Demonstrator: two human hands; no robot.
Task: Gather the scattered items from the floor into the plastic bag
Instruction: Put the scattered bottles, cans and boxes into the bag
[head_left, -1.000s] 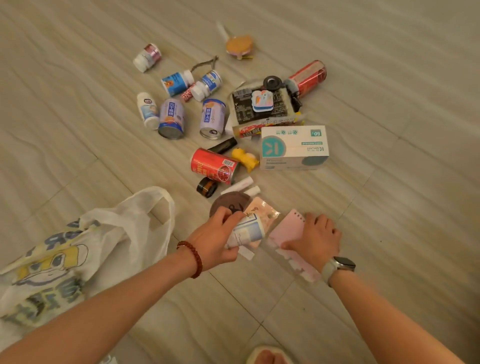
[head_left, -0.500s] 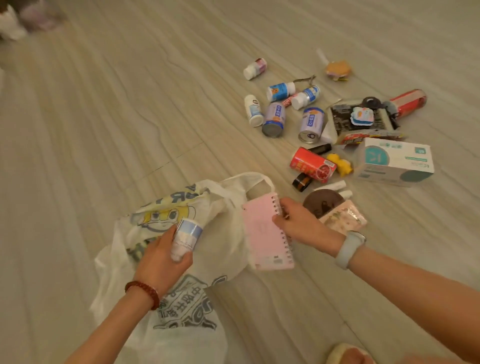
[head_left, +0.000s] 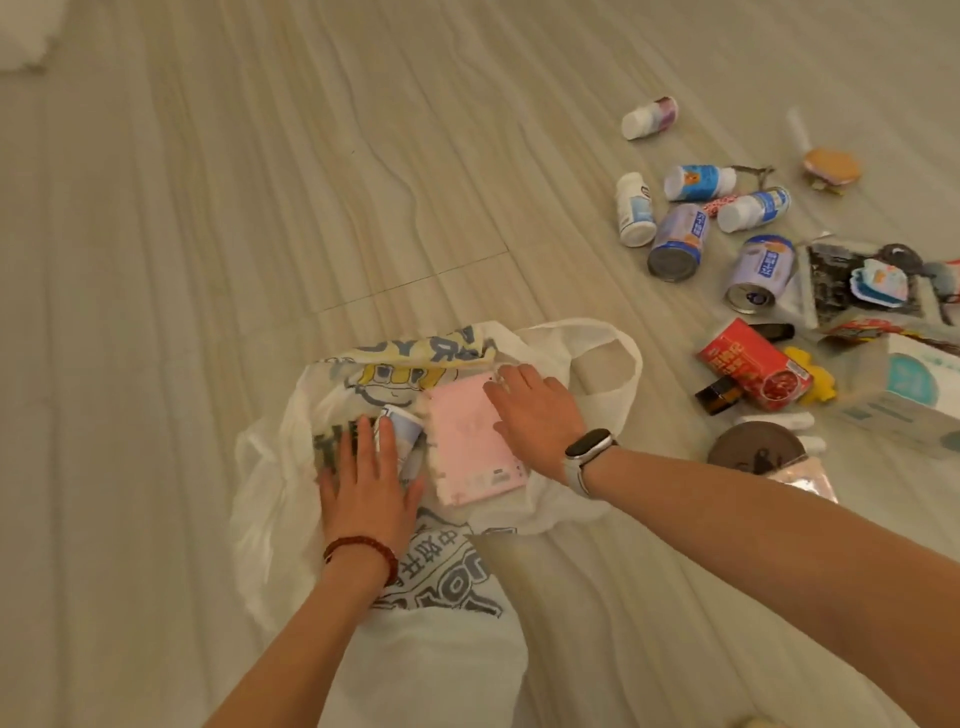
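**Two hands on the bag**

White plastic bag (head_left: 291, 499) flat on the floor (head_left: 208, 208), with cartoon print and a loop handle at the far right side. Left hand (head_left: 369, 488) on the bag, fingers straight and spread, released, gripping nothing. Small blue and white bottle (head_left: 402, 428) at the fingertips, touching them, lying on its side. In the bag or on top of it? Cannot tell. Red bead band (head_left: 363, 551) on the left wrist.

Right hand (head_left: 535, 410) flat on a pink notebook (head_left: 467, 447), fingers straight, pressing down, not clenched. Notebook just beside the bottle, resting over the bag. Watch (head_left: 589, 449) on the right wrist.

Many things scattered on the floor to the right, well apart from the bag: red can (head_left: 748, 364), two pale blue cans (head_left: 678, 241), small white bottles (head_left: 635, 210), a white box (head_left: 904, 395), a brown round lid (head_left: 753, 449), a yellow toy (head_left: 815, 374), a dark little jar (head_left: 719, 397).
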